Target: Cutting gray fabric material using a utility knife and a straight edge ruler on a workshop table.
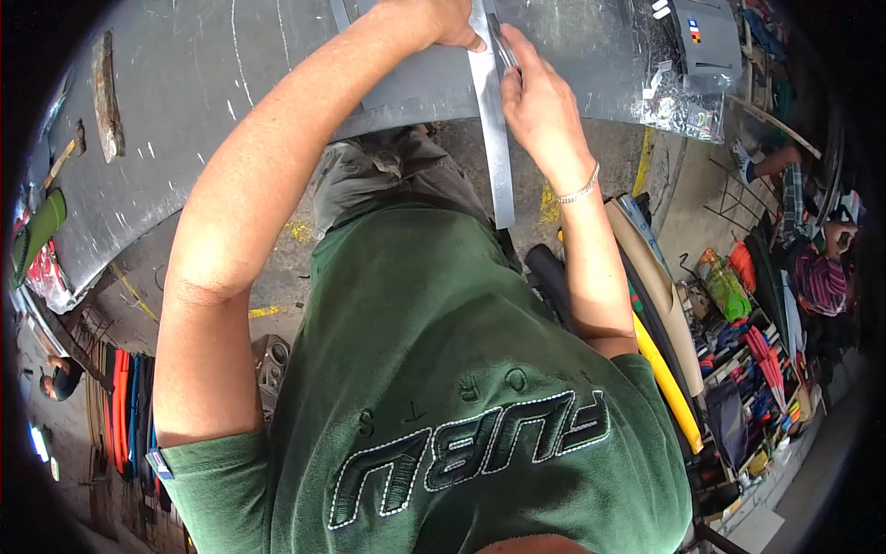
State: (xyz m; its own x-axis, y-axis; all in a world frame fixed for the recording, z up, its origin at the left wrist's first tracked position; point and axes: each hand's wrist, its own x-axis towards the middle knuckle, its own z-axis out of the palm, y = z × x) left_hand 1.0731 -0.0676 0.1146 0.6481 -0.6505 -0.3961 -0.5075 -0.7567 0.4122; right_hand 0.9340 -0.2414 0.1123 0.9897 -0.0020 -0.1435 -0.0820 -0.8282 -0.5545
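Note:
A long silver metal straightedge [495, 152] crosses the near edge of a dark grey sheet [591, 69], its near end hanging over toward me. My left hand [432, 20] grips the straightedge near the top of the view, thumb on its left side; the other fingers are partly cut off by the frame. Close against the strip's right side, my right hand [543, 106] is closed around a slim, dark, knife-like tool [502, 44]. The tool's far tip lies by the straightedge, and the fingers hide much of its body.
A wooden stick [106, 97] and a green roll [41, 231] lie on the sheet's left side. Clear plastic wrapping [678, 106] sits at its right corner. Rolled materials, including a yellow one [666, 383], stand at my right. Other people are farther off on both sides.

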